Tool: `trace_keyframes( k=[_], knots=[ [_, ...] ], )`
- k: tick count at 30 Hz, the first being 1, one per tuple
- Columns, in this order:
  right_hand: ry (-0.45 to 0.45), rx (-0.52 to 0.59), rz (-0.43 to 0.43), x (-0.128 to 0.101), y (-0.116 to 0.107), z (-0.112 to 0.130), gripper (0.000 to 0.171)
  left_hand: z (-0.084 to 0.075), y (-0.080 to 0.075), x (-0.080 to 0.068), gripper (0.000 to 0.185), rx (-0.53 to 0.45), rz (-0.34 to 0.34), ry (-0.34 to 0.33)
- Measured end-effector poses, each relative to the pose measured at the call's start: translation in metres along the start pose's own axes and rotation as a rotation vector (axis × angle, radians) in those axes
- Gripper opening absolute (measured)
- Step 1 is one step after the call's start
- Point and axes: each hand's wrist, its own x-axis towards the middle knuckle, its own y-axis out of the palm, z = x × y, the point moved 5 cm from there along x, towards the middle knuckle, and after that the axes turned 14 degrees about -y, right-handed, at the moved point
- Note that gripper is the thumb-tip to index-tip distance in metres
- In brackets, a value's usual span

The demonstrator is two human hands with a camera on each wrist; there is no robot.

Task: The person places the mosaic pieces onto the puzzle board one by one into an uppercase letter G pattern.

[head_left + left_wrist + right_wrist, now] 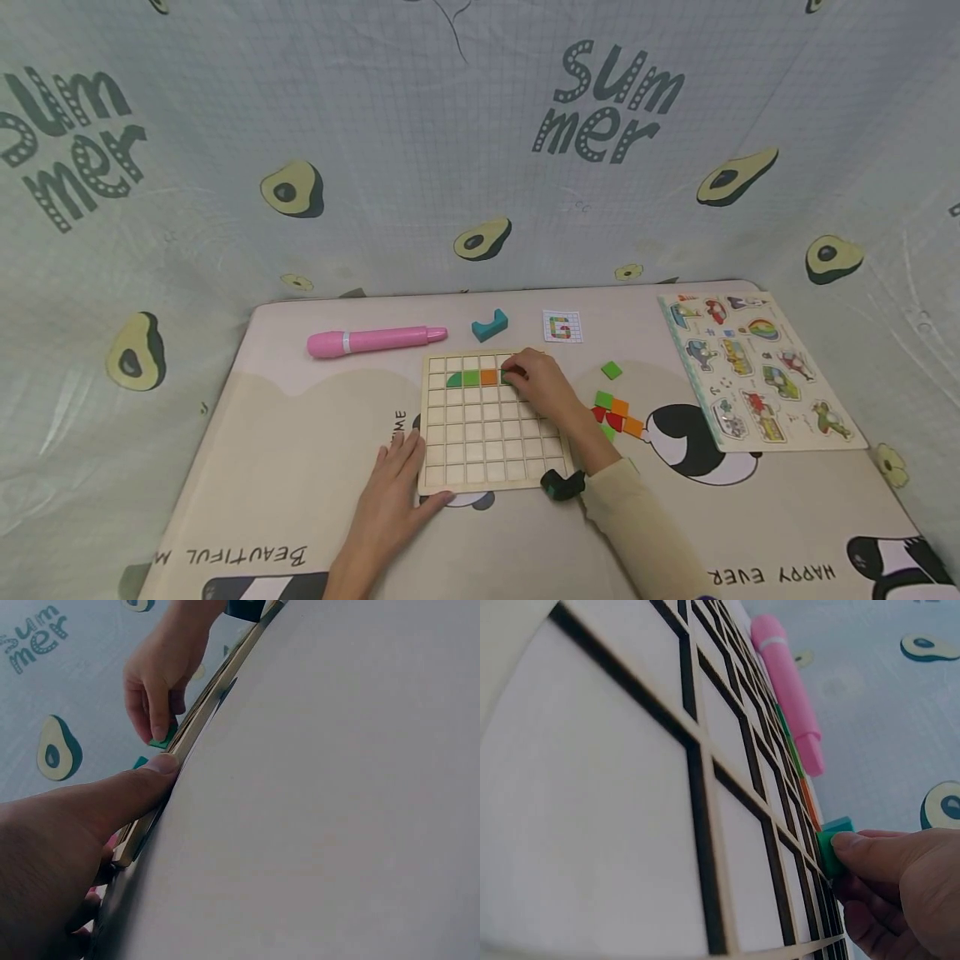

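A wooden grid board (474, 454) lies on the table. In one of its upper rows sit a rounded dark green tile (454, 380), a light green square tile (471, 378) and an orange square tile (489, 377). Just right of the orange one, my right hand (542, 383) pinches a green tile (826, 853) between thumb and fingers, close over the grid. My left hand (390, 492) rests spread at the board's lower left corner. In the left wrist view its thumb (142, 784) touches the board's edge.
Loose green, orange and red tiles (619, 407) lie right of the board, with a green square (612, 369) above them. Behind it are a pink pen-like object (382, 340), a teal block (490, 325) and a pattern card (562, 327). A picture puzzle board (757, 367) lies far right.
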Motion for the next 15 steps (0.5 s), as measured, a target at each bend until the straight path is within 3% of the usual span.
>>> trace_keyframes(
  k=[15],
  knots=[
    [-0.024, -0.040, 0.049, 0.0013, 0.0091, -0.0070, 0.023, 0.0001, 0.0002, 0.0015, 0.088, 0.005, 0.001, 0.000]
  ],
)
